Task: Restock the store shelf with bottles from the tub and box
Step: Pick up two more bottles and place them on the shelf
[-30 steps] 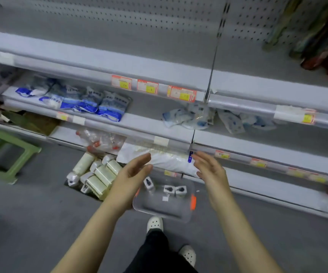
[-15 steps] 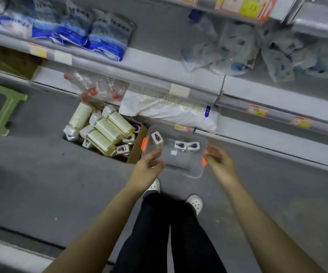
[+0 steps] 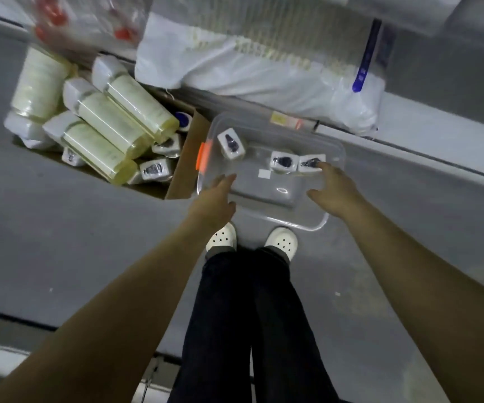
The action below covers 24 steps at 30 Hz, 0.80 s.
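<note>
The grey floor [image 3: 75, 242] fills most of the view. A clear plastic tub [image 3: 307, 226] sits on it near the middle. A brown cardboard box [image 3: 187, 158] sits on the floor at 10 o'clock, its open flap just beside the tub. Two white shoes [image 3: 283, 242] stand on the floor at the tub's 6 o'clock side. The low shelf [image 3: 424, 123] runs along 1 o'clock. A big white bag [image 3: 249, 74] lies on it at 12 o'clock, and a blurry clear bag [image 3: 89, 21] at 11 o'clock.

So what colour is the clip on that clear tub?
The clip is bright orange, clearest in the head view.
</note>
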### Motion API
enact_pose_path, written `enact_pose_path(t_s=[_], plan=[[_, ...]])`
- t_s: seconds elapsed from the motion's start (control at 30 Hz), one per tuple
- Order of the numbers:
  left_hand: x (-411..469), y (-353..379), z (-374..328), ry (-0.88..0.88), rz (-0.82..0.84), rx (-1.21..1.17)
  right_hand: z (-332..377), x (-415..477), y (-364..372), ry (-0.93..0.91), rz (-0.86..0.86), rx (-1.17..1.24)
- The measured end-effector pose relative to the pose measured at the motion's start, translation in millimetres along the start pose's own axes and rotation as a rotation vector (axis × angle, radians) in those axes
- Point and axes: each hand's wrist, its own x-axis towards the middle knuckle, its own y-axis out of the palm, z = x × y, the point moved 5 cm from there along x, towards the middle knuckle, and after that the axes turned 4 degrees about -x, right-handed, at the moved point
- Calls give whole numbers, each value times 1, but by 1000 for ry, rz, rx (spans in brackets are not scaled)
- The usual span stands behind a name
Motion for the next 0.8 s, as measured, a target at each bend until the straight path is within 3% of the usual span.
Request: enact_pose_path(t_s=[0.1, 0.3, 0.6, 0.73, 0.8], plan=[[50, 17, 14, -9, -13, 188, -20, 45, 16, -12, -63, -66], [135, 31, 16, 133, -94, 626, -52, 113, 49, -87, -47, -344], [196, 38, 24, 265, -260, 1199, -61, 169, 65, -168, -221, -609], [183, 34, 2, 450, -291, 1184, -59, 167, 64, -102, -223, -556], [170, 35, 2, 386, -249, 1121, -60, 149, 61, -62, -245, -473]])
